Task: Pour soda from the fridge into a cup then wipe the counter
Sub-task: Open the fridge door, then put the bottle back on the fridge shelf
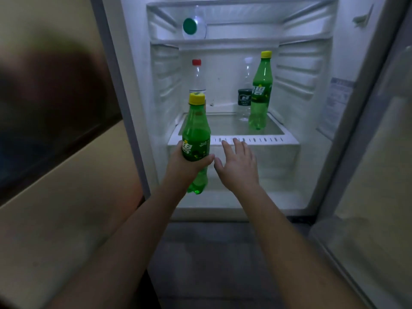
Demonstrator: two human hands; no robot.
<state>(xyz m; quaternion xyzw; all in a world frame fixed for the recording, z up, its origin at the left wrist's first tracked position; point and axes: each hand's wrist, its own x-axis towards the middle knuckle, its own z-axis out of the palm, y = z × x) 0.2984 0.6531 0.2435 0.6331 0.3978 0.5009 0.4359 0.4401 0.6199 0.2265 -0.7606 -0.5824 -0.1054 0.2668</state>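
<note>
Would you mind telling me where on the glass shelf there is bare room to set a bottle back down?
The glass shelf is bare across its front and middle, between the red-capped clear bottle at back left and the green bottle at right. The back right is crowded: a dark jar and a clear bottle stand by it.

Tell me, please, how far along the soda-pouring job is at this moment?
Early. Done: the fridge stands open and the left hand holds a green soda bottle in front of the shelf, yellow cap on. In hand: bringing it out; the right hand is open beside it, holding nothing. A second green bottle stands on the shelf. Left: pouring and wiping; no cup or counter is in view.
</note>
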